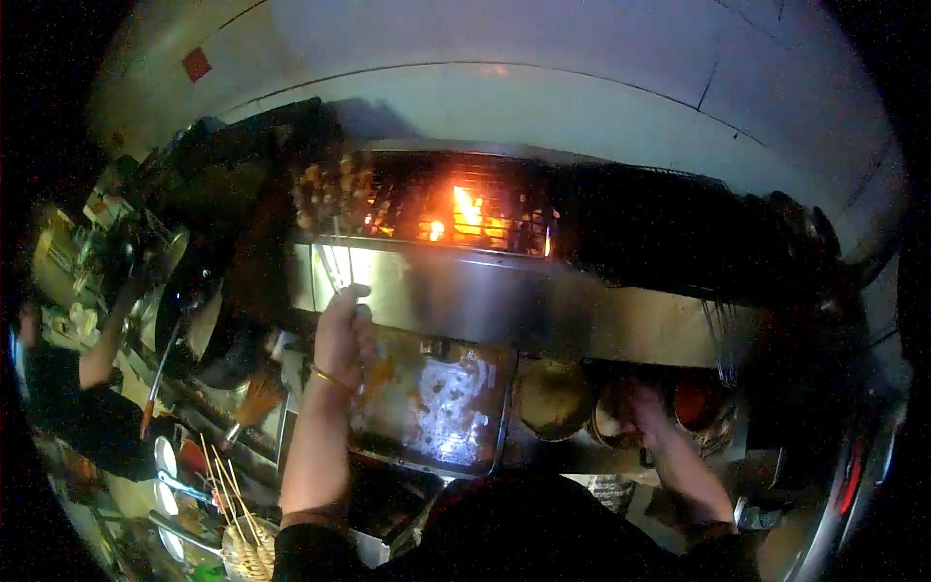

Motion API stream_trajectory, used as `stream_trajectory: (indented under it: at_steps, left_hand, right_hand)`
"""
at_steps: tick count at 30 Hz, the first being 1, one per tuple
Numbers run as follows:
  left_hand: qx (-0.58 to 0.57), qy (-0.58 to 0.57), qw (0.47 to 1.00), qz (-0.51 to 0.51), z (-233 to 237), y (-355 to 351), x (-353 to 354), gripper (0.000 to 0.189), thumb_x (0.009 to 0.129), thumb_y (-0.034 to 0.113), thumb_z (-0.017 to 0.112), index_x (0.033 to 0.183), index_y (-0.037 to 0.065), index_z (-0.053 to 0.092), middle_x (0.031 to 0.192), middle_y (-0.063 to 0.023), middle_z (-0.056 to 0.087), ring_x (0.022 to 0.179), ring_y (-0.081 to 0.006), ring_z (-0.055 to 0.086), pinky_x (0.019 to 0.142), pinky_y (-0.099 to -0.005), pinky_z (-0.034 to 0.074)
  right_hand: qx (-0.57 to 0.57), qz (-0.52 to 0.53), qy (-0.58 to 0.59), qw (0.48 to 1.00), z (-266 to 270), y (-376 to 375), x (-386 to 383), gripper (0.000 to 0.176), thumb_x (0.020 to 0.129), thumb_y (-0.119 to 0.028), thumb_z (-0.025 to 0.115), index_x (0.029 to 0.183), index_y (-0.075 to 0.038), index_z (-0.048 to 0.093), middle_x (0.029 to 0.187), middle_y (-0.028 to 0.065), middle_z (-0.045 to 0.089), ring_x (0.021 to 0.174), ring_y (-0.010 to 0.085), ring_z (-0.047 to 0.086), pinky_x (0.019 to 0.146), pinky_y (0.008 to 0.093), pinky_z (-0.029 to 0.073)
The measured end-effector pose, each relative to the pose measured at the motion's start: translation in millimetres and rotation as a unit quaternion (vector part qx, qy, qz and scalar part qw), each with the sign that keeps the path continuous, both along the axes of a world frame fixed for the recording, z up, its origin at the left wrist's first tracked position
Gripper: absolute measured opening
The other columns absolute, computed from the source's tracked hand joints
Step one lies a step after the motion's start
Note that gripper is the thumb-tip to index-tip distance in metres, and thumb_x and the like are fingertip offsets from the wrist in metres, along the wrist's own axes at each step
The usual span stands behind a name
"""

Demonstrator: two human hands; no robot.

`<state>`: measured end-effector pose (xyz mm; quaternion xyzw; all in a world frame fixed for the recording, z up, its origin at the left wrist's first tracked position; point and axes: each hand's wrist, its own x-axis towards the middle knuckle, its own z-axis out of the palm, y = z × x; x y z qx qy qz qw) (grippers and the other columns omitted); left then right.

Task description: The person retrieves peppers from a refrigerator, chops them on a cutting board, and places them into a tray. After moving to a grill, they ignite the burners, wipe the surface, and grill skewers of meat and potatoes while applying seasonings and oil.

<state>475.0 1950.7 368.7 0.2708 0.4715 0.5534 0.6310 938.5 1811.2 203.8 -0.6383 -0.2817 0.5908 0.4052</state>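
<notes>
My left hand (343,335), with a thin band at the wrist, is closed round the ends of several skewers (339,254). Their food-laden ends lie over the left part of a grill (504,209), where flames burn. My right hand (640,412) reaches into or over a round container (608,415) on the right; its fingers are blurred and dark, so what they hold cannot be made out. Beside it stand a container of pale brown contents (553,400) and one of red contents (694,405).
A stained metal tray (427,403) lies below the grill's steel front ledge (465,296). Metal skewers or tongs (720,339) hang over the ledge at right. At lower left are skewers with food (247,543). Another person's arm (105,344) is at far left, among pans and bowls.
</notes>
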Motion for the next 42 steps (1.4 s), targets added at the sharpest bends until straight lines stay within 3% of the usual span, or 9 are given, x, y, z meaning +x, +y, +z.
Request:
stream_trajectory:
  at_steps: [3, 8, 10, 13, 16, 19, 25, 32, 42]
  left_hand:
    - [-0.003, 0.021, 0.997, -0.074, 1.8, 5.0, 14.5, 0.022, 0.092, 0.032, 0.047, 0.1, 0.012, 0.052, 0.057, 0.0056, 0.037, 0.042, -0.0058, 0.031, 0.035, -0.0206, 0.024]
    - [-0.016, -0.001, 0.988, -0.152, -9.9, 24.5, 41.0, 0.024, 0.091, 0.028, 0.046, 0.099, 0.007, 0.055, 0.06, 0.0045, 0.045, 0.04, -0.0043, 0.033, 0.033, -0.0174, 0.022]
    - [-0.016, -0.028, 0.984, -0.173, -27.0, 33.9, 45.2, 0.024, 0.091, 0.027, 0.046, 0.099, 0.007, 0.055, 0.061, 0.0035, 0.048, 0.04, -0.0041, 0.035, 0.033, -0.0173, 0.023]
    - [-0.034, 0.0, 0.981, -0.19, -25.2, 35.2, 45.1, 0.019, 0.093, 0.026, 0.044, 0.098, 0.01, 0.053, 0.067, 0.0017, 0.053, 0.042, -0.0059, 0.039, 0.032, -0.0205, 0.029]
    - [-0.055, -0.008, 0.979, -0.197, -44.5, 41.1, 34.1, 0.017, 0.093, 0.027, 0.046, 0.102, 0.013, 0.051, 0.076, 0.0013, 0.056, 0.048, -0.0049, 0.042, 0.036, -0.0191, 0.033]
    - [-0.062, -0.014, 0.984, -0.165, -33.6, 36.3, 37.0, 0.017, 0.092, 0.027, 0.05, 0.101, 0.013, 0.05, 0.077, 0.0006, 0.055, 0.05, -0.0053, 0.043, 0.036, -0.0195, 0.033]
    - [-0.048, 0.058, 0.981, -0.181, -7.4, 35.1, 47.3, 0.013, 0.091, 0.026, 0.052, 0.083, 0.017, 0.048, 0.061, 0.0047, 0.043, 0.042, -0.0052, 0.034, 0.034, -0.0197, 0.022]
    - [-0.117, -0.405, 0.835, -0.352, -37.1, 60.8, 39.3, 0.034, 0.091, 0.044, 0.047, 0.074, 0.015, 0.047, 0.051, 0.0055, 0.036, 0.035, -0.0053, 0.032, 0.029, -0.0164, 0.021]
    - [-0.054, 0.059, 0.98, -0.183, -20.9, 46.8, 48.9, 0.028, 0.09, 0.044, 0.05, 0.08, 0.018, 0.049, 0.058, 0.0063, 0.043, 0.042, -0.0055, 0.034, 0.035, -0.0194, 0.026]
  right_hand:
    - [-0.065, -0.048, 0.046, 0.996, 104.6, 40.3, -65.3, 0.006, 0.086, -0.02, 0.056, 0.087, -0.015, 0.058, 0.068, -0.0027, 0.053, 0.051, 0.0062, 0.046, 0.041, 0.0189, 0.033]
    - [0.253, 0.03, 0.224, 0.941, 237.5, 171.8, -132.9, 0.021, 0.084, -0.02, 0.058, 0.067, -0.014, 0.048, 0.056, -0.0059, 0.043, 0.044, 0.0051, 0.037, 0.039, 0.0187, 0.026]
    - [0.265, -0.039, 0.05, 0.962, 283.8, 221.0, -171.8, 0.016, 0.085, -0.024, 0.06, 0.08, -0.01, 0.056, 0.064, -0.0025, 0.049, 0.053, 0.007, 0.043, 0.045, 0.0219, 0.034]
    - [0.344, 0.241, -0.114, 0.9, 294.6, 302.3, -195.3, 0.021, 0.082, -0.027, 0.064, 0.084, -0.007, 0.058, 0.069, 0.0012, 0.056, 0.058, 0.0108, 0.05, 0.051, 0.0237, 0.039]
    - [0.384, 0.096, -0.127, 0.91, 329.9, 322.5, -227.6, 0.024, 0.082, -0.027, 0.065, 0.087, -0.004, 0.059, 0.072, 0.0043, 0.059, 0.063, 0.0118, 0.054, 0.054, 0.0254, 0.044]
    - [0.288, 0.272, -0.286, 0.873, 329.0, 340.6, -219.5, 0.024, 0.083, -0.025, 0.064, 0.089, -0.002, 0.061, 0.073, 0.006, 0.06, 0.065, 0.0123, 0.057, 0.057, 0.0256, 0.047]
    - [0.367, 0.239, -0.224, 0.87, 338.6, 372.3, -229.8, 0.021, 0.085, -0.022, 0.061, 0.086, -0.001, 0.06, 0.074, 0.0059, 0.06, 0.061, 0.0121, 0.056, 0.056, 0.026, 0.048]
    - [0.366, 0.255, -0.266, 0.855, 343.8, 358.0, -243.4, 0.023, 0.086, -0.021, 0.059, 0.094, 0.0, 0.061, 0.078, 0.0069, 0.062, 0.062, 0.0128, 0.057, 0.057, 0.0279, 0.05]
    - [0.381, 0.26, -0.36, 0.811, 334.5, 357.2, -254.4, 0.025, 0.086, -0.015, 0.056, 0.104, 0.002, 0.06, 0.088, 0.0083, 0.061, 0.069, 0.0141, 0.059, 0.061, 0.0255, 0.048]
